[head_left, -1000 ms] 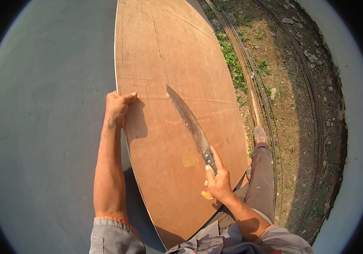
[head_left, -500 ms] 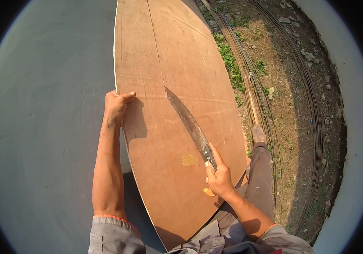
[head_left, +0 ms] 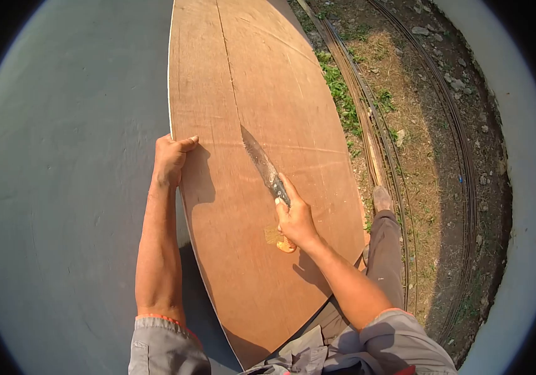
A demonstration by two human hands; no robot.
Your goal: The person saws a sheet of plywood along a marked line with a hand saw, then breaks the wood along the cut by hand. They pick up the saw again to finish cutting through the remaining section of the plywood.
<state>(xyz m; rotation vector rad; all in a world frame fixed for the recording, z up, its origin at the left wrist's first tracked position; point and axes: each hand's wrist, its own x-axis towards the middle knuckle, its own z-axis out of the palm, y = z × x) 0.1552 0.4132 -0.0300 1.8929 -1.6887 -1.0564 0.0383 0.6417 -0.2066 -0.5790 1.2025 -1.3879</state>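
A large plywood sheet (head_left: 261, 112) stretches away from my body, with a narrow cut line running from its far end to the saw. My left hand (head_left: 173, 156) grips the sheet's left edge, thumb on top and fingers hidden beneath. In my right hand (head_left: 294, 219) is a hand saw (head_left: 258, 156) with a curved, worn blade and a wooden handle end showing below the fist. The blade's tip sits in the near end of the cut, the rest slanting up toward my right hand. A yellowish patch marks the wood beside that hand.
A smooth grey surface (head_left: 74, 187) fills the left side. To the right, long metal rods (head_left: 461, 144) and a wooden strip (head_left: 374, 156) lie on dirt with grass and stones. My shoe (head_left: 382, 199) rests beside the strip, and a pale wall (head_left: 524, 262) borders the far right.
My right hand has pushed the saw forward and to the left, so less of the blade shows above the plywood. My left hand keeps its hold on the edge.
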